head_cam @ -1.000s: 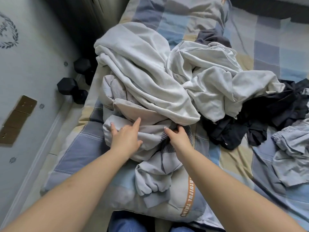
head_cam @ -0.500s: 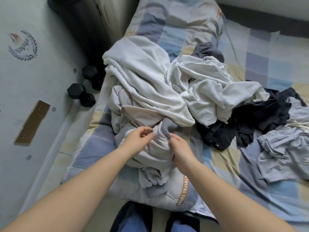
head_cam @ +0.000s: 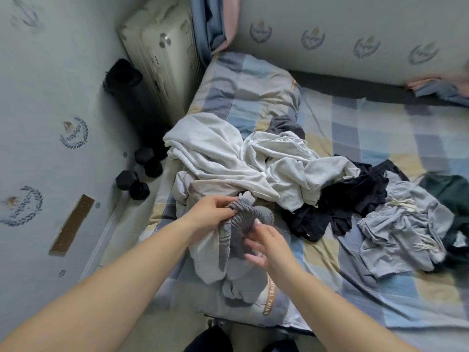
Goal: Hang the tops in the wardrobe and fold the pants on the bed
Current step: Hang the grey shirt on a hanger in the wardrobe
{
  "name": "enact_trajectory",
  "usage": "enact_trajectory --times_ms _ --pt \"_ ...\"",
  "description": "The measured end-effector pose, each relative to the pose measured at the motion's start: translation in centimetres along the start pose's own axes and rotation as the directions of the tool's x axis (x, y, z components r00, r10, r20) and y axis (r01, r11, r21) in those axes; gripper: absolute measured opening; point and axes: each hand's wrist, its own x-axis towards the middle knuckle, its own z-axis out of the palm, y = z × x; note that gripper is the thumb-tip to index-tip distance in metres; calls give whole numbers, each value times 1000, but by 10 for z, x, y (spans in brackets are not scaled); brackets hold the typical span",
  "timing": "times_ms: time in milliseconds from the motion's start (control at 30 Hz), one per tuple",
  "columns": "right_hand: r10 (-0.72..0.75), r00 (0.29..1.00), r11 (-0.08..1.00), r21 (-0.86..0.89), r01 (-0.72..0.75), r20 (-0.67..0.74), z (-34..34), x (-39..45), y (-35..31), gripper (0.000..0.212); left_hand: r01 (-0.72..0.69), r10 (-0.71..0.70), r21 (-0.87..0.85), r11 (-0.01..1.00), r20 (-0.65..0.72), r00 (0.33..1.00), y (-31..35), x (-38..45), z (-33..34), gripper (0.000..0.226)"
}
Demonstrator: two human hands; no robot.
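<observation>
Now both hands on grey waistband (head_cam: 250,218): left hand (head_cam: 209,212) pinches it, right hand (head_cam: 266,241) w/ fingers curled on it. Wall logos (head_cam: 74,133) read "Voyage"; bed (head_cam: 355,250) cover's orange text partly legible.

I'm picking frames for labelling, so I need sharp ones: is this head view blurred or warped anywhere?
Head view: the right hand is motion-smeared at its fingers; the left hand, gripping the grey ribbed waistband, is sharper; wide-angle bending curves the walls and the checked bedsheet; lighting is soft and even, no glare.
</observation>
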Motion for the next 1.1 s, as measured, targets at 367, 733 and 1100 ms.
enact_trajectory --times_ms 367,733,1100 --pt "-189 975 914 -385 130 -118 -29 -65 -108 19 -220 200 -14 975 482 853 41 -96 75 44" --pt "-606 783 751 -428 503 -143 -75 -201 -196 12 -423 370 78 903 361 856 105 -108 52 24" --pt "-695 541 678 -182 712 -474 -133 -330 -244 25 -572 521 171 802 269 810 140 -138 126 20"
